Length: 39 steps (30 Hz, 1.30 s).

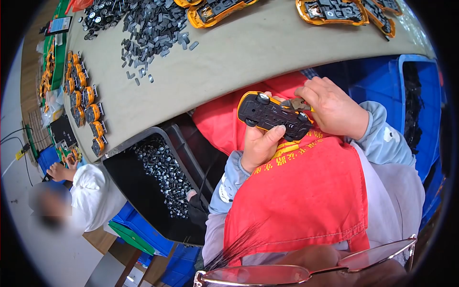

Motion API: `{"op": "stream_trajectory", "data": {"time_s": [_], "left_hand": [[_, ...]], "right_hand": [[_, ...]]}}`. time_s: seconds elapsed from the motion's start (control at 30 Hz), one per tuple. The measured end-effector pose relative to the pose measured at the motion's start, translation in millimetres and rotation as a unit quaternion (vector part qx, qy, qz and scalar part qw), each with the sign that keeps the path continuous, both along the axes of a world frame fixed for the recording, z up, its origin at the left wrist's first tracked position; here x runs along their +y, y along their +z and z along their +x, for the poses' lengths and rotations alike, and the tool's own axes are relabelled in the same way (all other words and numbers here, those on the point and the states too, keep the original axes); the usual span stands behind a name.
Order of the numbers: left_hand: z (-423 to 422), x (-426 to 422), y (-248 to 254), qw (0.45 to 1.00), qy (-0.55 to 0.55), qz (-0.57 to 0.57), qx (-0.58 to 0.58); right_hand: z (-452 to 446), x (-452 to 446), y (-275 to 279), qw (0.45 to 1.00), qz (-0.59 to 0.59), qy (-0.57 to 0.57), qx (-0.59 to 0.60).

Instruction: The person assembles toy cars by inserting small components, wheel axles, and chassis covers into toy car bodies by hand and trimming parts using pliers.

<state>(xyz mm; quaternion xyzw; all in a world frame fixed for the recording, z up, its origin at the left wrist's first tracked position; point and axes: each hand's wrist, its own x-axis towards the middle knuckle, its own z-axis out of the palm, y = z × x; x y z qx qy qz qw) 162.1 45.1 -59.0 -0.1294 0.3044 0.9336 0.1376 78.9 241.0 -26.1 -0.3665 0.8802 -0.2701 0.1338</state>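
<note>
A toy car (270, 114) with an orange body lies upside down over my lap, its black underside facing up and wheels showing along its edges. My left hand (260, 146) is wrapped round its near side, thumb on the underside. On the right, my right hand (332, 105) holds a small brownish metal tool (297, 104) against the car's far edge, near a wheel. Part of the tool is hidden by my fingers. Beneath the car spreads a red apron (296, 201) with yellow lettering.
The table (229, 62) bears a heap of dark small parts (155, 28), wheel pieces (100, 19), orange car bodies (330, 10) and a row of small orange cars (88, 98). A black bin (143, 184) holds wheel axles. Blue crates (377, 83) stand right; a co-worker (95, 191) sits left.
</note>
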Motion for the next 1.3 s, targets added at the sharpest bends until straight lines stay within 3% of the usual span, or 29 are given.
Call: {"op": "stream_trajectory", "data": {"time_s": [0.2,0.3,0.4,0.47,0.5,0.53,0.57,0.6,0.7,0.8,0.97,1.03,1.13,1.17,1.2,1.27,1.3], "left_hand": [[0,1,-5,0.997,-0.001,-0.056,0.049],[0,3,-2,0.999,-0.016,-0.011,0.035],[-3,1,-2,0.999,0.012,0.021,0.038],[2,-2,5,1.0,0.026,0.007,-0.013],[5,-2,6,0.999,0.034,0.002,-0.007],[-4,0,5,0.999,0.035,0.003,0.023],[-9,-3,2,0.997,0.034,0.001,0.064],[-9,-8,3,0.995,0.035,-0.005,0.094],[-19,-23,23,0.988,0.081,-0.025,0.128],[-35,-38,30,0.985,0.123,-0.044,0.113],[-65,-61,23,0.979,0.163,-0.072,0.104],[-74,-65,19,0.977,0.177,-0.093,0.069],[-77,-73,11,0.983,0.159,-0.035,0.083],[-76,-72,15,0.984,0.159,-0.043,0.07],[-76,-71,15,0.983,0.166,-0.048,0.062],[-73,-71,11,0.982,0.184,-0.027,0.041],[-71,-70,8,0.981,0.194,-0.02,0.017]], "right_hand": [[5,0,-13,0.999,-0.031,-0.024,0.02],[5,1,-23,0.983,-0.095,-0.115,-0.112],[-8,12,2,0.949,-0.153,-0.181,-0.21],[-17,30,25,0.86,-0.288,-0.143,-0.397],[-22,37,31,0.865,-0.273,-0.143,-0.396],[-32,44,39,0.879,-0.26,-0.144,-0.372],[-41,50,53,0.956,-0.159,-0.105,-0.221],[-47,64,63,0.938,-0.179,-0.137,-0.264],[-99,87,87,0.758,-0.611,-0.09,-0.209],[-191,104,116,0.795,-0.562,-0.214,-0.075],[-376,111,141,0.775,-0.537,-0.296,0.157],[-448,118,141,0.776,-0.52,-0.313,0.173],[-540,123,124,0.805,-0.44,-0.344,0.201],[-584,133,109,0.815,-0.38,-0.341,0.276],[-613,134,102,0.832,-0.359,-0.323,0.274],[-638,121,98,0.866,-0.313,-0.286,0.267],[-643,117,95,0.882,-0.223,-0.319,0.266]]}}
